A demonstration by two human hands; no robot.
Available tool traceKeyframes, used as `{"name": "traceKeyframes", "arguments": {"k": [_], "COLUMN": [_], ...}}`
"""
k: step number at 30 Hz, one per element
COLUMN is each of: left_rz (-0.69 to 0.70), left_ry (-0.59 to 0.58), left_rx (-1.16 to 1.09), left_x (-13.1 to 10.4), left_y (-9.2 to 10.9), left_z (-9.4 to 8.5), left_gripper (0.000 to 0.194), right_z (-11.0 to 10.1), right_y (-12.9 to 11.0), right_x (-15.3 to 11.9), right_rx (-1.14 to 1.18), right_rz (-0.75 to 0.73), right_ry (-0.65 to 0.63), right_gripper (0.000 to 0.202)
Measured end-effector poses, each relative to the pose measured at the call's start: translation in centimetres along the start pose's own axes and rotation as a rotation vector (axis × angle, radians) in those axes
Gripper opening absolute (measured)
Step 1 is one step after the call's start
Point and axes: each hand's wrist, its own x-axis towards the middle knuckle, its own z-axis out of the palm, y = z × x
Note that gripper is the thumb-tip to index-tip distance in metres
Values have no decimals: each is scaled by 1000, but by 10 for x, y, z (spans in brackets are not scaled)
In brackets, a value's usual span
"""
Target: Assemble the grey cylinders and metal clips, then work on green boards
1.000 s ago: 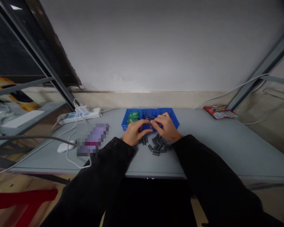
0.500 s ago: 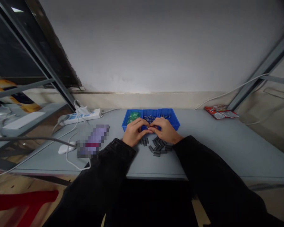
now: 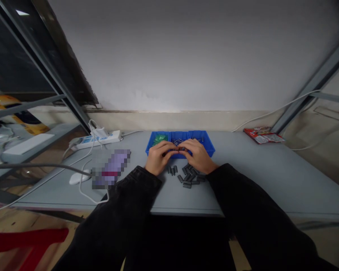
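My left hand [image 3: 159, 157] and my right hand [image 3: 197, 154] meet fingertip to fingertip over the front of a blue bin [image 3: 211, 147]. Both are closed in a pinch around something small and dark, mostly covered by the fingers. The bin has three compartments: green pieces [image 3: 159, 139] at left, thin shiny metal pins [image 3: 176, 142] in the middle, a few small metal parts at right, partly behind my right hand. Below my hands, short dark grey cylinders [image 3: 187, 184] lie in a loose pile on the table, with a smaller group [image 3: 172, 170] left of it.
On the left are a white power strip [image 3: 101, 139] with cables, a white mouse-shaped object [image 3: 79, 177] and a blurred purple phone-like item [image 3: 113, 167]. A red snack packet [image 3: 263, 136] lies at the back right. Metal frame posts stand at both sides.
My fingertips have shifted slightly, and the right fingers sit a little higher with a small gap showing between the hands. The cylinders and bin stay put.
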Motion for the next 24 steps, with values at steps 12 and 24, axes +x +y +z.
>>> {"name": "traceKeyframes", "arguments": {"k": [12, 24], "left_rz": [-100, -191], "left_ry": [58, -19], "left_rx": [-29, -15], "left_x": [-2, 6], "left_y": [5, -4], "left_z": [1, -2], "left_gripper": [15, 17], "right_z": [3, -9], "right_y": [-3, 7], "right_x": [-1, 29], "right_rx": [-49, -129], "right_rz": [-1, -104], "right_ry": [29, -72], "right_gripper": [12, 23]}}
